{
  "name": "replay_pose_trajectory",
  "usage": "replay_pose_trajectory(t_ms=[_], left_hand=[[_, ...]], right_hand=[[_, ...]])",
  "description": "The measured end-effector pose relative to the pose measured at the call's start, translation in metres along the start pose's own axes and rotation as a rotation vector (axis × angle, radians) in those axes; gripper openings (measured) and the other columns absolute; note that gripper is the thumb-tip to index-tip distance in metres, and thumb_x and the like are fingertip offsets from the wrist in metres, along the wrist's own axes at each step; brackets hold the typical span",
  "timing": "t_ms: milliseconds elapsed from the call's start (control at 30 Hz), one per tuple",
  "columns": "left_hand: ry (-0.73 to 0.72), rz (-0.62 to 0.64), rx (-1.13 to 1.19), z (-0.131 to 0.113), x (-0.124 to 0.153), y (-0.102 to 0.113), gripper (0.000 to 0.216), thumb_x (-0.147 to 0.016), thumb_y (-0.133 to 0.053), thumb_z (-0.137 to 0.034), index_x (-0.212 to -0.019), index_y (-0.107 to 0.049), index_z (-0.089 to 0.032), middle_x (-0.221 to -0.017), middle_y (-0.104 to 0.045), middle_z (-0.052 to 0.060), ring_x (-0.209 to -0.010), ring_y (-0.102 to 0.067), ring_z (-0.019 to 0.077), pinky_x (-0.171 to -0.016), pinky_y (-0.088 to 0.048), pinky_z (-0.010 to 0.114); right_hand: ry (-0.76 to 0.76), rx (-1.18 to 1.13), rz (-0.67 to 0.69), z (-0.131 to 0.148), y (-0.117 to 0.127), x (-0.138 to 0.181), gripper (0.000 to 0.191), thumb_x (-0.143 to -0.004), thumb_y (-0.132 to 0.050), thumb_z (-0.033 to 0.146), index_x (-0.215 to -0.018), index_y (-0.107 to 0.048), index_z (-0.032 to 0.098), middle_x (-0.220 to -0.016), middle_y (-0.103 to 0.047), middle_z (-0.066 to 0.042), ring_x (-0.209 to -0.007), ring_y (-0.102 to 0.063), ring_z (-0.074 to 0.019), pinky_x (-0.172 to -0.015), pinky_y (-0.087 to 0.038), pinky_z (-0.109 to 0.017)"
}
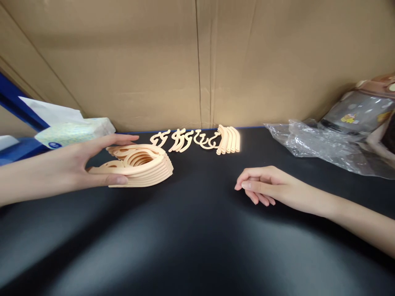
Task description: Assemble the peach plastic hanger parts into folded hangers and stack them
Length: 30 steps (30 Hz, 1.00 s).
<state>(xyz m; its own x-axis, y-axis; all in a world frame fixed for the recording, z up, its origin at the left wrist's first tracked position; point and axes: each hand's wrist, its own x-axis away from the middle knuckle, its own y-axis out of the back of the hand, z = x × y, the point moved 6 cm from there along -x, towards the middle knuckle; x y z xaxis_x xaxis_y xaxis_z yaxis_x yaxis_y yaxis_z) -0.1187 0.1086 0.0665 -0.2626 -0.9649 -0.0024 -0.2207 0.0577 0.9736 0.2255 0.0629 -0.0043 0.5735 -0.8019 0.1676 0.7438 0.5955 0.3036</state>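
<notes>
A stack of peach plastic hanger pieces (151, 170), curved and nested on each other, lies on the black table at the left. My left hand (95, 158) spans its left end, thumb along the near edge and fingers over the far side. My right hand (262, 185) hovers over the table right of centre, loosely curled with fingertips apart and nothing visible in it. Behind the stack are small peach hook-shaped pieces (180, 140) in loose groups. Just right of them is a row of curved peach arm pieces (230, 139).
A tissue pack (77, 129) stands at the back left. Crumpled clear plastic bags (308, 139) lie at the back right, beside a clear bag with a brown top (354, 109). Cardboard (138, 61) walls off the table's far edge.
</notes>
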Motion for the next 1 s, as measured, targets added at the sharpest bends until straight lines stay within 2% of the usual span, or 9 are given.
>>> replay_pose_trajectory(t_ms=[200, 467, 533, 600, 667, 733, 833, 900, 1000], left_hand=[[-0.035, -0.025, -0.004, -0.006, 0.000, 0.001, 0.093, -0.060, -0.064, -0.078, -0.135, -0.046, -0.025, -0.124, -0.060, 0.002, -0.108, -0.059, 0.0288, -0.097, -0.044, 0.042], [-0.163, -0.156, -0.077, -0.025, 0.002, 0.010, 0.081, -0.072, -0.057, -0.074, -0.136, -0.044, -0.027, -0.131, -0.056, 0.001, -0.114, -0.055, 0.0298, -0.101, -0.040, 0.045], [-0.235, -0.236, -0.077, -0.041, 0.004, 0.008, 0.070, -0.082, -0.050, -0.068, -0.137, -0.043, -0.025, -0.134, -0.053, 0.002, -0.122, -0.050, 0.0298, -0.105, -0.037, 0.045], [-0.367, -0.408, -0.099, -0.066, 0.012, 0.005, 0.058, -0.090, -0.047, -0.056, -0.135, -0.043, -0.020, -0.135, -0.053, 0.006, -0.127, -0.045, 0.0299, -0.111, -0.029, 0.047], [-0.520, -0.556, -0.073, -0.092, 0.024, -0.005, 0.040, -0.092, -0.052, -0.038, -0.129, -0.047, -0.023, -0.132, -0.054, 0.005, -0.130, -0.044, 0.0276, -0.113, -0.029, 0.044], [-0.685, -0.497, -0.049, -0.118, 0.033, -0.027, 0.040, -0.091, -0.056, -0.028, -0.129, -0.046, -0.026, -0.128, -0.057, 0.005, -0.128, -0.047, 0.0235, -0.111, -0.035, 0.039], [-0.847, -0.264, -0.034, -0.147, 0.042, -0.064, 0.041, -0.092, -0.055, -0.027, -0.131, -0.046, -0.025, -0.130, -0.059, 0.006, -0.128, -0.050, 0.0222, -0.107, -0.043, 0.034], [-0.876, -0.151, 0.014, -0.157, 0.043, -0.080, 0.040, -0.093, -0.053, -0.028, -0.133, -0.047, -0.024, -0.134, -0.058, 0.007, -0.130, -0.048, 0.0224, -0.106, -0.045, 0.034], [-0.787, -0.102, 0.097, -0.160, 0.034, -0.089, 0.039, -0.094, -0.050, -0.027, -0.133, -0.048, -0.025, -0.139, -0.053, 0.007, -0.132, -0.047, 0.0234, -0.106, -0.047, 0.038]], right_hand=[[-0.010, 0.007, -0.002, 0.000, 0.000, 0.000, 0.029, -0.094, -0.052, 0.042, -0.095, -0.064, 0.016, -0.065, -0.054, 0.002, -0.052, -0.045, -0.0076, -0.048, -0.035, -0.022], [-0.001, 0.002, -0.005, 0.002, 0.000, 0.000, 0.029, -0.094, -0.053, 0.043, -0.094, -0.065, 0.017, -0.064, -0.054, 0.003, -0.052, -0.044, -0.0071, -0.048, -0.035, -0.022], [0.000, 0.003, -0.004, 0.001, 0.000, 0.000, 0.028, -0.094, -0.053, 0.043, -0.094, -0.065, 0.017, -0.064, -0.055, 0.003, -0.052, -0.044, -0.0068, -0.048, -0.035, -0.021], [-0.002, 0.004, -0.002, 0.001, 0.000, 0.000, 0.028, -0.094, -0.053, 0.043, -0.094, -0.064, 0.017, -0.064, -0.055, 0.003, -0.052, -0.044, -0.0065, -0.048, -0.035, -0.021], [-0.005, 0.007, -0.003, 0.001, 0.000, 0.000, 0.029, -0.094, -0.053, 0.044, -0.093, -0.064, 0.017, -0.064, -0.055, 0.003, -0.052, -0.044, -0.0065, -0.048, -0.034, -0.021], [-0.009, 0.016, -0.006, 0.002, 0.000, 0.000, 0.029, -0.094, -0.054, 0.044, -0.093, -0.064, 0.017, -0.064, -0.055, 0.003, -0.052, -0.044, -0.0066, -0.048, -0.035, -0.021], [-0.004, 0.034, -0.009, 0.004, -0.001, 0.000, 0.029, -0.094, -0.053, 0.044, -0.094, -0.064, 0.017, -0.063, -0.055, 0.003, -0.053, -0.045, -0.0071, -0.049, -0.035, -0.021], [0.003, 0.042, -0.009, 0.005, -0.002, 0.000, 0.029, -0.094, -0.052, 0.043, -0.094, -0.064, 0.017, -0.063, -0.054, 0.003, -0.053, -0.046, -0.0076, -0.049, -0.035, -0.021], [-0.010, 0.046, -0.018, 0.005, -0.002, -0.002, 0.028, -0.094, -0.051, 0.043, -0.096, -0.063, 0.017, -0.064, -0.054, 0.003, -0.053, -0.048, -0.0082, -0.047, -0.037, -0.020]])
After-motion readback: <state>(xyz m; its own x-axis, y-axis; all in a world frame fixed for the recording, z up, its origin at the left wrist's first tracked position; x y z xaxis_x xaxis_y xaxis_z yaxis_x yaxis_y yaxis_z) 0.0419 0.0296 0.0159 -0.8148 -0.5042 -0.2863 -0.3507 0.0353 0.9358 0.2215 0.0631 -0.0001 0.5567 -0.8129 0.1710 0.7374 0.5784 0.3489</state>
